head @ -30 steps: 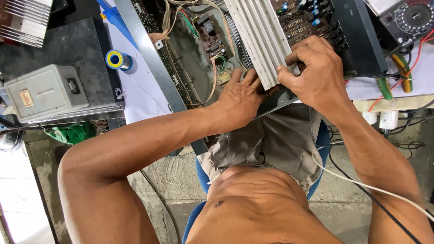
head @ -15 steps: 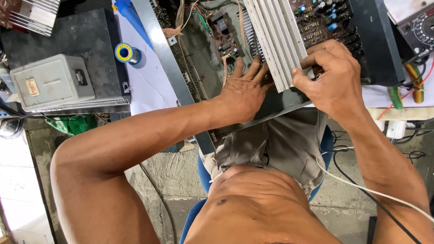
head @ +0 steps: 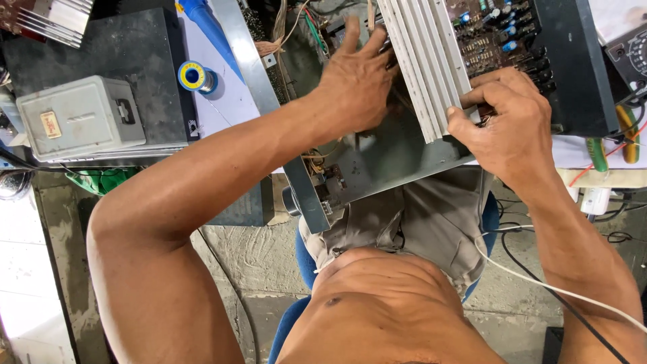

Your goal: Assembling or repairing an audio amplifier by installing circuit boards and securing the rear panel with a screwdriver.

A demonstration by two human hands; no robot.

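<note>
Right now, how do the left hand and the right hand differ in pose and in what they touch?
The left hand reaches deep inside the open metal chassis, fingers spread; the right hand stays at the near edge, fingers curled around the white finned heat sink. Both work on the same opened unit.

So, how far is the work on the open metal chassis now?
Done: the grey metal chassis lies open, circuit board exposed. In hand: the right hand grips the white ribbed aluminium heat sink; the left hand reaches inside beside it. Left: the heat sink is not lifted clear.
</note>
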